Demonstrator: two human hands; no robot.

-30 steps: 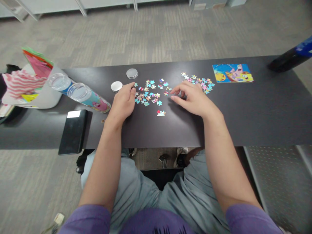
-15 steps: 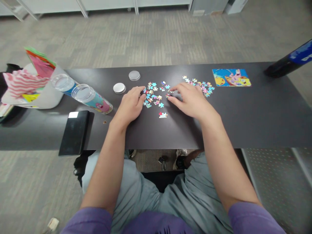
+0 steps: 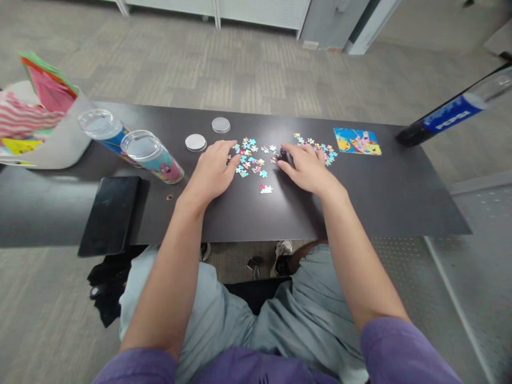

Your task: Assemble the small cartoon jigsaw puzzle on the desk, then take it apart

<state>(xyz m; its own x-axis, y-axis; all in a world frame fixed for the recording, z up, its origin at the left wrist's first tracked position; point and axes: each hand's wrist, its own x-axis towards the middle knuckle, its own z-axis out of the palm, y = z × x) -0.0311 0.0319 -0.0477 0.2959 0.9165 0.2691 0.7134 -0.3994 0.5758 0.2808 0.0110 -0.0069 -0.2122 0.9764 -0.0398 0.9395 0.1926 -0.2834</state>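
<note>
Loose jigsaw pieces point(image 3: 246, 164) lie in a patch on the dark table between my hands. My left hand point(image 3: 213, 169) rests at the patch's left side, thumb and fingers apart, its fingertips at the outermost pieces. On the other side is my right hand point(image 3: 307, 166), thumb and forefinger spread, close to a small piece point(image 3: 273, 159). I see nothing held in either hand. A second heap of pieces point(image 3: 330, 154) is partly hidden behind my right hand. Nearer to me, a few joined pieces point(image 3: 266, 189) with a red spot lie apart.
A cartoon picture card point(image 3: 357, 141) lies to the right, before a Pepsi bottle point(image 3: 448, 114). Two round lids point(image 3: 196, 142), two clear-topped tubes point(image 3: 154, 157), a black tablet-like slab point(image 3: 111, 213) and a white bin point(image 3: 66, 152) of colourful items occupy the left side of the table point(image 3: 384, 202).
The view has turned to the right, showing more of the bottle. My right hand has shifted slightly away from the small piece near its fingertips. My left hand has barely moved.
</note>
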